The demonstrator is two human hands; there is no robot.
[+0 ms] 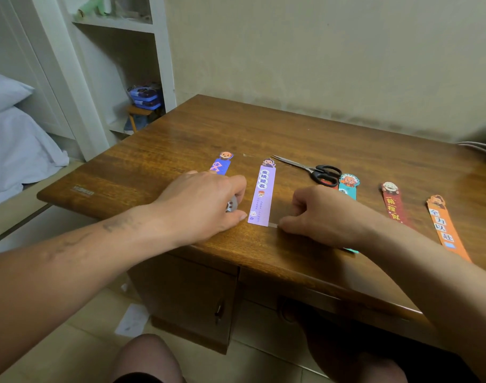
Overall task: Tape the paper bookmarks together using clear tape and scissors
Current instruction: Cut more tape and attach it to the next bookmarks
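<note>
Brown wooden desk surface, five paper bookmarks in a loose row on it.

Left hand: curled, lying over the lower part of the blue cartoon-topped paper bookmark. Its fingers wrap a small grey-cored roll of clear tape, most of it hidden under the palm.

Right hand: also curled. Thumb and forefinger pinch the free end of the clear tape strip onto the surface, just right of the bottom corner of the lilac paper bookmark. This hand covers the middle of the teal paper bookmark.

Dark red paper bookmark and orange paper bookmark: further right, apart from each other, no hand on them.

Black-handled steel scissors: behind the right hand, handles just beside the teal top.

My read: the step is stretching tape across the lilac bottom edge towards the blue one. Can't tell whether the strip already sticks to the paper.

To do it well:
- Keep the strip taut and low, square to the long edges.
- Check blue and lilac lie parallel with an even gap before contact.
- Lay it down from the pinched end and rub flat so no bubbles form.
- Stick the end firmly before the right hand lets go for the scissors.
- Cut close to the roll.

Risk: light paper lifts with the tape and skews.
</note>
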